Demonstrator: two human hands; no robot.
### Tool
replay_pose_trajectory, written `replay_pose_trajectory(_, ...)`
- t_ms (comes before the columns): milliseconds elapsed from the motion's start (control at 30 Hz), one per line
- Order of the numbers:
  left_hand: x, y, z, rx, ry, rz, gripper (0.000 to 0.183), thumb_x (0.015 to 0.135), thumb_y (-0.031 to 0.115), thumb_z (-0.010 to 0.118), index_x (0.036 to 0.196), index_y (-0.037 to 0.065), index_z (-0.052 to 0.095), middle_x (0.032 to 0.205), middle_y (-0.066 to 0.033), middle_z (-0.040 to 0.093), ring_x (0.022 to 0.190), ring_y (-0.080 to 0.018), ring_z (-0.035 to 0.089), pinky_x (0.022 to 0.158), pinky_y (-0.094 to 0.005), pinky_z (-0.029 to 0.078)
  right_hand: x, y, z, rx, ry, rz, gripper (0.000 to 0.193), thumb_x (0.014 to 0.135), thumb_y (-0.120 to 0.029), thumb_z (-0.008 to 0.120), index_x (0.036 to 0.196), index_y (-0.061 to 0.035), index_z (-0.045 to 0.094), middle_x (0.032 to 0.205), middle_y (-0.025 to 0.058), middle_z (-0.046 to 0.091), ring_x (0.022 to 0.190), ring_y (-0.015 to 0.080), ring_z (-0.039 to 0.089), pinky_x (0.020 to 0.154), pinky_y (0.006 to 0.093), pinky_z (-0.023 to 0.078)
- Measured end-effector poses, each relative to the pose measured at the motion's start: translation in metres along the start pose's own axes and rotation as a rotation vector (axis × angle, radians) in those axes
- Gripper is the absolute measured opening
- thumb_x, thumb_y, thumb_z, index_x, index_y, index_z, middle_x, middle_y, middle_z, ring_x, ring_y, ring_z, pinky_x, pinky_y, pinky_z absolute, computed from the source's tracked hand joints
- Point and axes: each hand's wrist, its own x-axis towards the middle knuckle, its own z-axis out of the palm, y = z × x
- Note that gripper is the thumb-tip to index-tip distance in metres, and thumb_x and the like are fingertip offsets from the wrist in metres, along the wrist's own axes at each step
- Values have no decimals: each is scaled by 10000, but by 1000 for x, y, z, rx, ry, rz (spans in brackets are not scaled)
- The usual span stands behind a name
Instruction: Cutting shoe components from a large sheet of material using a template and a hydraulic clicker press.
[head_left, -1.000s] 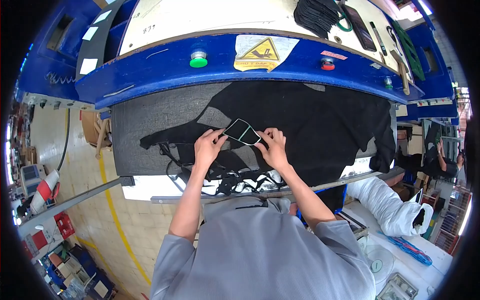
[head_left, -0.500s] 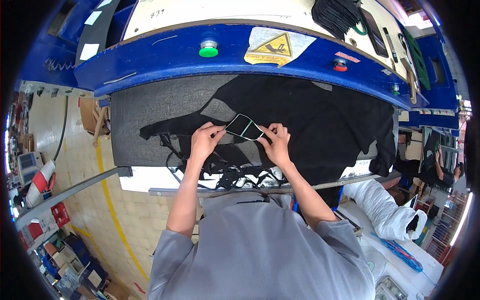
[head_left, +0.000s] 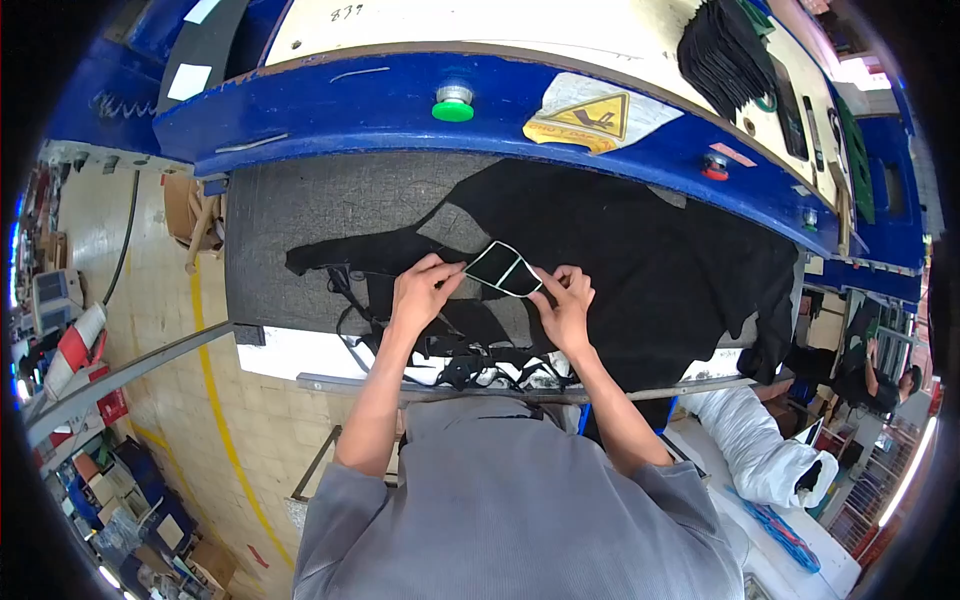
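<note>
Pinched at opposite ends by the left hand (head_left: 420,295) and right hand (head_left: 566,308), each grip closed thumb-to-finger, the pale-edged, angular, seemingly metal frame with 1 crossbar (head_left: 509,274) is over the black cloth sheet (head_left: 660,280) (contact unclear), probably light, stiff, best held by its outer edges.

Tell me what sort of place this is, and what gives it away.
Probably a factory or workshop, perhaps for textile cutting: a blue machine with a green button and a hand-hazard sign, black cloth with gaps and strips spread before it, and a yellow line marked on the floor.
</note>
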Motion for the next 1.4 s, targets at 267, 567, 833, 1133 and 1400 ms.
replay_pose_trajectory(267, 3, 20, -17, -74, -4, -100, 240, 833, 105, 775, 1071, 79, 751, 806, -64, 625, 659, -192, 615, 602, -293, 498, 3, -4, -9, -7, -37, -5, 502, 796, -184, 787, 1284, -175, 668, 1052, 59, 493, 940, 249, 453, 867, 376, 345)
replay_pose_trajectory(567, -46, 10, -26, -403, 132, -219, 461, 900, 21, 682, 1348, 34, 575, 1186, -115, 704, 1108, -219, 652, 1001, -332, 467, 79, -38, -34, 339, 150, -120, 127, 923, -140, 675, 899, -17, 702, 728, 98, 579, 635, 265, 587, 594, 358, 466)
replay_pose_trajectory(833, -47, -5, 30, 184, 410, 135, 125, 947, 103, 607, 1030, 54, 687, 956, -138, 719, 877, -323, 690, 767, -405, 550, 217, -155, -31, 143, -1, -371, 387, 965, -317, 637, 771, 12, 697, 585, 151, 620, 559, 310, 640, 560, 399, 477)
replay_pose_trajectory(1133, -15, 3, 25, 286, 408, 78, 102, 947, 142, 587, 976, 67, 650, 889, -146, 702, 815, -348, 666, 707, -456, 530, 69, -76, -19, 306, -123, -110, 408, 1002, -333, 591, 781, -3, 682, 593, 118, 590, 542, 197, 574, 544, 367, 437)
replay_pose_trajectory(1400, -19, 7, 27, 316, 416, 61, 101, 951, 151, 583, 930, 57, 616, 852, -147, 691, 808, -350, 654, 707, -471, 526, -32, -26, 4, -144, 74, -294, 303, 883, -213, 691, 1117, -22, 668, 1075, 144, 575, 1036, 345, 539, 898, 452, 427)
